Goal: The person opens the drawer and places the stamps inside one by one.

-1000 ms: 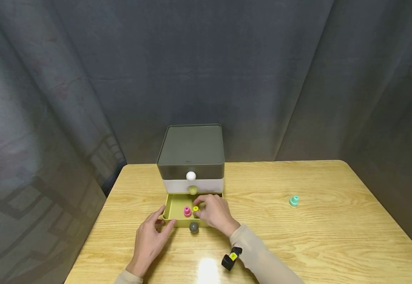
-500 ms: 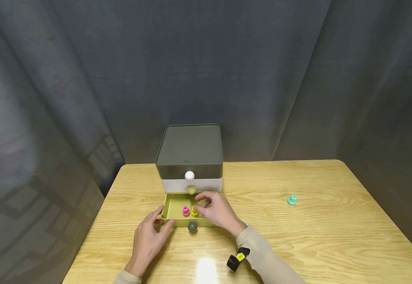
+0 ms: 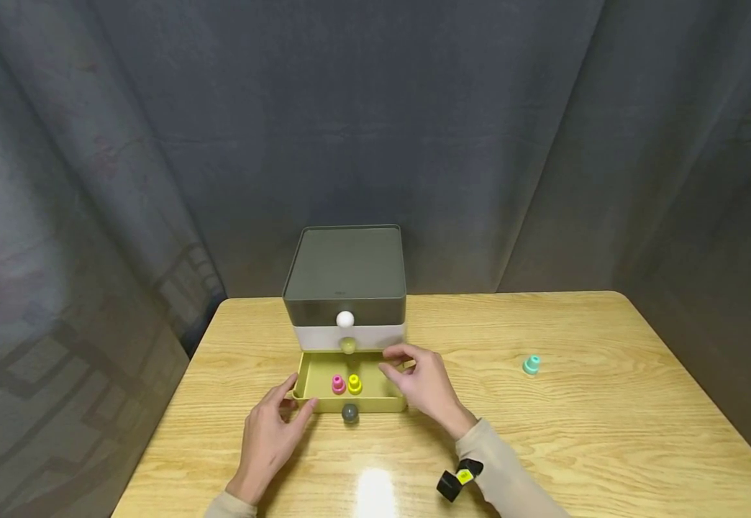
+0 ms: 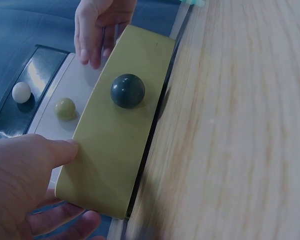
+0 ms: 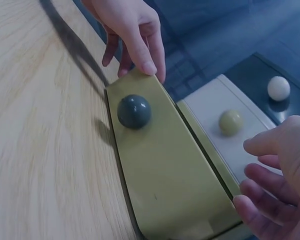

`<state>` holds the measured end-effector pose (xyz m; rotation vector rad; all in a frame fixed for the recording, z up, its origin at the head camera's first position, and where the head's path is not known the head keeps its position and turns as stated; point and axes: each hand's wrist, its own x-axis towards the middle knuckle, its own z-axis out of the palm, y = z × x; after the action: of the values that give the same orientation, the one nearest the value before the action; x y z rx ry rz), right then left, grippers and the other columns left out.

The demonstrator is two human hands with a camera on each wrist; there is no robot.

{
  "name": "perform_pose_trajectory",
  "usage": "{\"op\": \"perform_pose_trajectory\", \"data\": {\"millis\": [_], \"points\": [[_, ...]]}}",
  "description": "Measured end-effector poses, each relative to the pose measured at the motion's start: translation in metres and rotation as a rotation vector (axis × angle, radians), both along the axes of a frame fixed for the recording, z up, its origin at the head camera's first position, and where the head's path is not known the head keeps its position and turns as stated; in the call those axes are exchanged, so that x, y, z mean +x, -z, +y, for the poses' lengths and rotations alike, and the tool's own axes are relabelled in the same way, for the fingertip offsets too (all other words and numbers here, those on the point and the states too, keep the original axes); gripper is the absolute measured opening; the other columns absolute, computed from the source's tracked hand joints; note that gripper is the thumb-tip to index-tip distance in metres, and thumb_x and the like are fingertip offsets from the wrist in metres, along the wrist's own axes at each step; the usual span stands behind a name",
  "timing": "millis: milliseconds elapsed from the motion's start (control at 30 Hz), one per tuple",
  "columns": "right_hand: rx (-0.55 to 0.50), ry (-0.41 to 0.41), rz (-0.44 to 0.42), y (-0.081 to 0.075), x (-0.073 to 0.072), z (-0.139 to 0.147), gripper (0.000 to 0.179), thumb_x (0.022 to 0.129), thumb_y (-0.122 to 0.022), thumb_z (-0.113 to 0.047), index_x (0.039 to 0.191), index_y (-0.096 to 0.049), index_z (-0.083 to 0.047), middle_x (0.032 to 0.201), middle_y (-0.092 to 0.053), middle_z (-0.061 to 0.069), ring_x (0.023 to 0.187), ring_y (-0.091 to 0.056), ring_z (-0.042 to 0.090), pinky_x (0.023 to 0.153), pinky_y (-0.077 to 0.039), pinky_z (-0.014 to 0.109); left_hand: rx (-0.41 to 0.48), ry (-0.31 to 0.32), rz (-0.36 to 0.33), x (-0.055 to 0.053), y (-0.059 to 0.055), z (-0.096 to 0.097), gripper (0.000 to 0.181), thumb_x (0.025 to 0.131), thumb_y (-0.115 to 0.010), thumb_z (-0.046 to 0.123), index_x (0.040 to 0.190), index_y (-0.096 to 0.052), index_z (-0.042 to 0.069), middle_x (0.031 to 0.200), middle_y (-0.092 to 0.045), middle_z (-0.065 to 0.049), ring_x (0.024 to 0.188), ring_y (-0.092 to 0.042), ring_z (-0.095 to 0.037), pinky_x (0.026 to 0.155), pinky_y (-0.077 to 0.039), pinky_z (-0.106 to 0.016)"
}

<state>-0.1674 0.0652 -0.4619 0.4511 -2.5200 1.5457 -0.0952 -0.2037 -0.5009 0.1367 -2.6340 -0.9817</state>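
A small pink stepped piece and a similar yellow one stand upright side by side in the pulled-out olive drawer. Each has a wide round base and a narrower top. My left hand holds the drawer's left front corner, thumb at the front edge and fingers at the side. My right hand hovers at the drawer's right side, fingers loosely bent and holding nothing. On the drawer front sits a dark round knob. Both wrist views hide the inside of the drawer.
Above the drawer are a white drawer with an olive knob and a dark grey drawer with a white knob. A teal stepped piece stands on the wooden table, far right. Grey curtain hangs behind.
My right hand has let go of the yellow piece and moved right, leaving it standing beside the pink one. The left hand stays at the drawer corner.
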Motion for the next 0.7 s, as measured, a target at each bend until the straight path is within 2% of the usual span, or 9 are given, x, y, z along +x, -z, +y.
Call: {"op": "perform_pose_trajectory", "data": {"millis": [367, 533, 700], "points": [[-0.014, 0.076, 0.000, 0.003, 0.001, 0.031, 0.016, 0.091, -0.084, -0.009, 0.107, -0.082, -0.008, 0.104, -0.081, 0.006, 0.088, -0.073, 0.016, 0.072, -0.060, 0.022, -0.005, 0.000, 0.008, 0.000, 0.000, -0.001, 0.065, 0.090, -0.086, 0.036, 0.144, -0.066, 0.005, 0.114, -0.079, -0.012, 0.090, -0.076, -0.021, 0.073, -0.056, -0.037], [0.007, 0.124, 0.001, 0.005, 0.002, 0.043, 0.017, 0.090, -0.084, -0.010, 0.107, -0.082, -0.011, 0.104, -0.082, 0.003, 0.087, -0.073, 0.016, 0.073, -0.060, 0.022, -0.007, -0.001, 0.006, -0.001, 0.000, 0.000, 0.065, 0.090, -0.086, 0.036, 0.144, -0.067, 0.005, 0.113, -0.079, -0.012, 0.090, -0.076, -0.021, 0.073, -0.055, -0.038], [-0.015, 0.174, -0.003, 0.007, 0.003, 0.057, 0.015, 0.091, -0.083, -0.009, 0.106, -0.083, -0.011, 0.103, -0.082, 0.005, 0.086, -0.073, 0.016, 0.072, -0.059, 0.020, -0.003, 0.000, 0.007, -0.001, 0.000, 0.000, 0.065, 0.090, -0.086, 0.036, 0.144, -0.066, 0.005, 0.115, -0.079, -0.013, 0.091, -0.076, -0.021, 0.074, -0.056, -0.038]]}}
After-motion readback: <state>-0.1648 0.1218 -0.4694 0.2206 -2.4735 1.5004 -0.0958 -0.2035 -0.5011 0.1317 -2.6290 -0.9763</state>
